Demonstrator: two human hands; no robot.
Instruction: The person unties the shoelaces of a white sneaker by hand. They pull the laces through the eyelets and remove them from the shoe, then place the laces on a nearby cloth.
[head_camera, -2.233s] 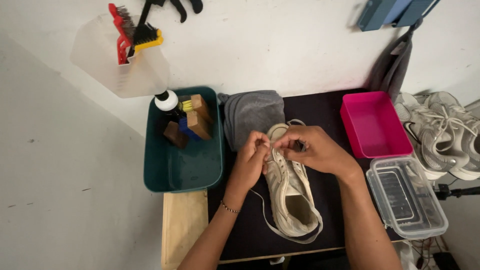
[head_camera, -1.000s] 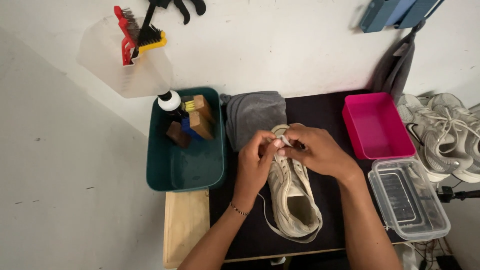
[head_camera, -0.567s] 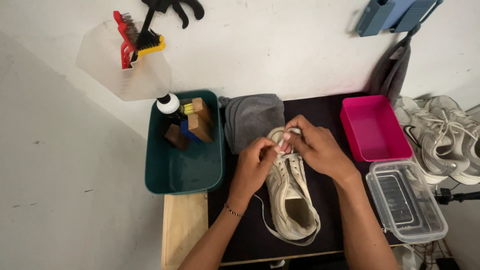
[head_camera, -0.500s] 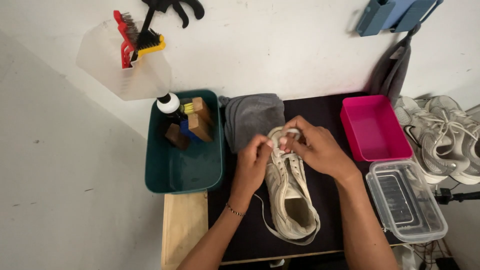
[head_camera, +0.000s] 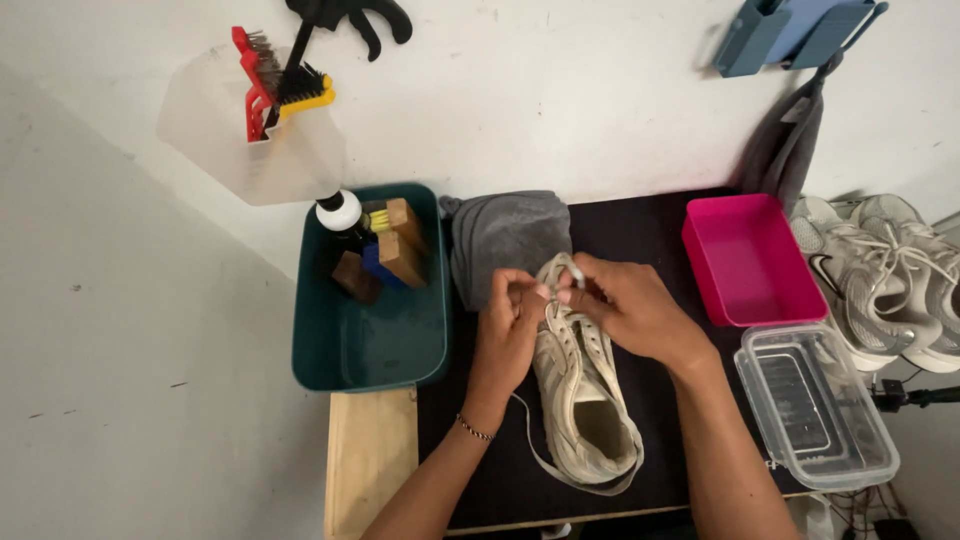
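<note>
A worn off-white sneaker (head_camera: 585, 410) lies on a black mat (head_camera: 650, 240), toe pointing away from me. My left hand (head_camera: 508, 325) and my right hand (head_camera: 625, 305) meet over the front of the shoe, both pinching its white shoelace (head_camera: 556, 300) near the toe-end eyelets. A loose end of lace trails off the shoe's left side toward the mat's front. A folded grey cloth (head_camera: 505, 235) lies just beyond the toe.
A dark green tub (head_camera: 365, 340) at left holds a bottle and wooden-backed brushes. A pink bin (head_camera: 750, 262) and a clear lidded box (head_camera: 815, 405) sit at right. More pale sneakers (head_camera: 880, 275) lie far right. A wall cup holds brushes (head_camera: 275, 85).
Both hands have stayed on the lace at the shoe's front, shifting slightly toward the toe as the lace is worked; the shoe has barely moved.
</note>
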